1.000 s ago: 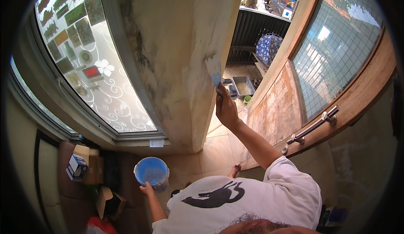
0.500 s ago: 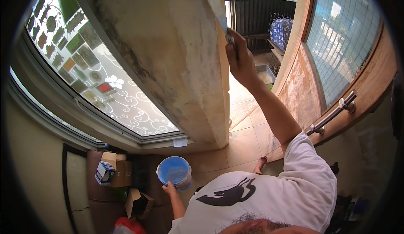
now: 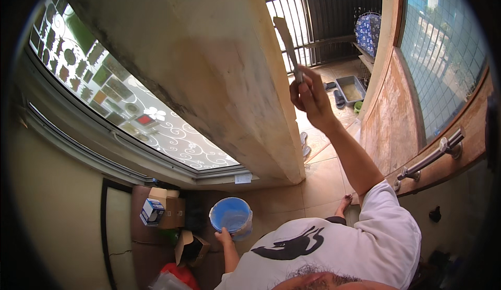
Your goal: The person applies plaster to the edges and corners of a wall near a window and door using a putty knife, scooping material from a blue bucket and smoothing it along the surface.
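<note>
My right hand (image 3: 312, 98) grips a putty knife (image 3: 286, 42) by its handle, blade up and seen nearly edge-on, beside the corner of a stained, patchy wall column (image 3: 209, 76); whether the blade touches it, I cannot tell. Low in the view, my left hand (image 3: 224, 236) holds a blue plastic bucket (image 3: 230, 215) by its near side, with a pale smear inside.
An open wooden door (image 3: 391, 117) with steel handle (image 3: 429, 157) is at right. A window (image 3: 125, 107) is at left, above cardboard boxes (image 3: 171, 217) on a brown seat (image 3: 142, 248). Outside stand a railing (image 3: 313, 24), grey tub (image 3: 349, 89) and sandals (image 3: 339, 99).
The putty knife has turned from flat against the wall to nearly edge-on, and my right hand dropped lower after rising. The view has shifted, so bucket and doorway sit further right.
</note>
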`<action>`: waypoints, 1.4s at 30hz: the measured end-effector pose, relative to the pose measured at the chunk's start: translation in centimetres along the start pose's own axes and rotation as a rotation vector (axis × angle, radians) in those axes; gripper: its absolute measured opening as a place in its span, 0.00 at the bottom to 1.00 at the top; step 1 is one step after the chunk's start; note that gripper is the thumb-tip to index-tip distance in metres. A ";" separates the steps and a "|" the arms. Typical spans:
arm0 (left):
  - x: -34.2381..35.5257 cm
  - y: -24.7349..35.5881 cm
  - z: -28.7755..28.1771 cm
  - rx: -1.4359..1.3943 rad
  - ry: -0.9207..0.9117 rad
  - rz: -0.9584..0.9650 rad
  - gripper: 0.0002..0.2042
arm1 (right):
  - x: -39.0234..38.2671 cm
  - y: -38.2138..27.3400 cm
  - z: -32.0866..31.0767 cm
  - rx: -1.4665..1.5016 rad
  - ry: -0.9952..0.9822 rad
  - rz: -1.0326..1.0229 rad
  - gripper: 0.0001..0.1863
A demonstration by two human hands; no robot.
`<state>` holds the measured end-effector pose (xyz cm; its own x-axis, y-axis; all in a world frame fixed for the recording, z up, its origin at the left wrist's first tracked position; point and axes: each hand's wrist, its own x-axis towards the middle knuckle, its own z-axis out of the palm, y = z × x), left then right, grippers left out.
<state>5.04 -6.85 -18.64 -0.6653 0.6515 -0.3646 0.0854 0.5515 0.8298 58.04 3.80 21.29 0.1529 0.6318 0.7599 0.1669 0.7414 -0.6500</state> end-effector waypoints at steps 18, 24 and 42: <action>-4.7 2.9 0.1 0.065 -0.015 0.035 0.15 | 9.3 -1.9 -3.7 -0.125 -0.110 -0.268 0.17; -7.0 4.1 2.0 0.072 -0.011 0.056 0.14 | 5.4 0.4 -4.2 -0.085 -0.162 -0.189 0.18; -9.2 5.7 4.2 0.126 -0.009 0.071 0.12 | -2.3 2.6 -7.6 0.008 -0.192 0.046 0.18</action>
<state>14.80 -7.47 -12.33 -0.6476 0.6954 -0.3115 0.2242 0.5646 0.7944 65.48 2.52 17.77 -0.0288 0.6962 0.7173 0.1565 0.7119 -0.6846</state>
